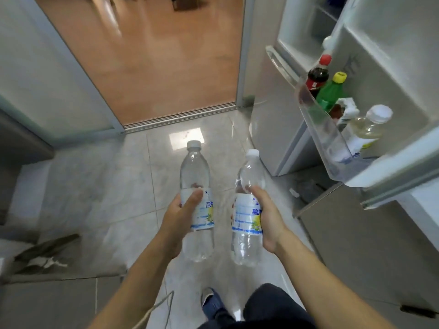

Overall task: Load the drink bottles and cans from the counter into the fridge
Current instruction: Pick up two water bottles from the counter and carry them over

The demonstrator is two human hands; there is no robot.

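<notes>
I hold two clear water bottles with white caps and blue-and-white labels upright over the tiled floor. My left hand [181, 217] grips the left bottle [196, 172] around its label. My right hand [267, 217] grips the right bottle [249, 176] the same way. The fridge door [389, 74] stands open at the right. Its clear door shelf [320, 129] holds a cola bottle [317, 78] with a red cap, a green bottle [331, 92] with a yellow cap, a small carton [348, 110] and a pale yellow drink bottle [369, 127] with a white cap.
The lower fridge body [280, 129] stands right of centre, just past the bottles. An open doorway onto a wooden floor [152, 55] lies ahead. A grey cabinet edge [21, 143] is at the left, with a bag [47, 252] on the floor below it. My leg and shoe [211, 300] are at the bottom.
</notes>
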